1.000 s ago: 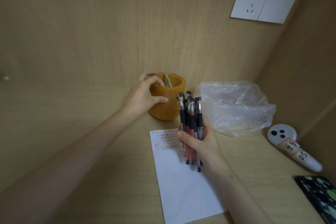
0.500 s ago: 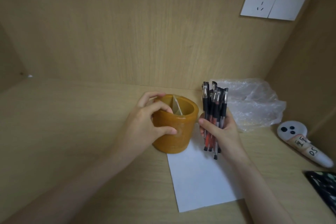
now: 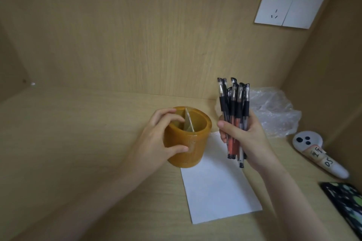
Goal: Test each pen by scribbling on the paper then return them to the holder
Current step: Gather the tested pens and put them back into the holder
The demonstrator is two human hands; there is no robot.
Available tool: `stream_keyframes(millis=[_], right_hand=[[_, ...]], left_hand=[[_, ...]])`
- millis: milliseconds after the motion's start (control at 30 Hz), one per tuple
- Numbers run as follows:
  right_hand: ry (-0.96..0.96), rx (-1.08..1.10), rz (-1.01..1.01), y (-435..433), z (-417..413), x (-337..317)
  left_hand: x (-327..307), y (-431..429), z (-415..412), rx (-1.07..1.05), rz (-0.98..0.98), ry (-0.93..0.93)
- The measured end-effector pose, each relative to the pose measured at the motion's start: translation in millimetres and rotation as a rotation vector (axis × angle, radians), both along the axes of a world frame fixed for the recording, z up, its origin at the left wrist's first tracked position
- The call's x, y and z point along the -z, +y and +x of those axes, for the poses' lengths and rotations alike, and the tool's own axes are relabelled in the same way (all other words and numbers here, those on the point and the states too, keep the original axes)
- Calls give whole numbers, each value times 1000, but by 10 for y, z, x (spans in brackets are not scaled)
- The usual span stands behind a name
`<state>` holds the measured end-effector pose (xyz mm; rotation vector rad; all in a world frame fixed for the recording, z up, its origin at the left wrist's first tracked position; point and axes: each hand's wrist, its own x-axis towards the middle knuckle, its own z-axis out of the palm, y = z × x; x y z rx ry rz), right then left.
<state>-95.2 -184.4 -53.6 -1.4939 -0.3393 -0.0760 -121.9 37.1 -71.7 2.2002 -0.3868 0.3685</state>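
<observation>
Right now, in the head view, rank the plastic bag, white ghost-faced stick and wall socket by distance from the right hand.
1. Plastic bag, just behind the right hand.
2. White ghost-faced stick, lying farther right.
3. Wall socket, high on the wall.

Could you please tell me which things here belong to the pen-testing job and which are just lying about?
In the job:
pens, bunched in the right hand
holder, gripped by the left hand
paper

Lying about:
plastic bag
white device with labels
dark patterned item at the right edge
wall socket
</observation>
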Motion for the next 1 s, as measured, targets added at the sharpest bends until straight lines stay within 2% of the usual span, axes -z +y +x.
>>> stream_keyframes(millis=[100,167,267,367,467,767,1000], right_hand=[[-19,-67,13,64,-56,-197],[-29,-93,6,140,-75,-317],[-50,-50,-40,302,-48,-478],[-106,39,-124,469,10,-612],[-130,46,-186,588,54,-701],[-68,102,-350,813,53,-628],[-52,-7,-166,817,44,-655]], left_hand=[[-85,-33,-27,-10,-68,49],[-190,-87,-22,10,-200,93],[-371,-217,15,135,-500,270],[-472,-323,41,319,-617,385],[-519,-316,63,435,-630,422],[-513,-286,104,375,-634,455],[-521,-275,169,422,-581,400]])
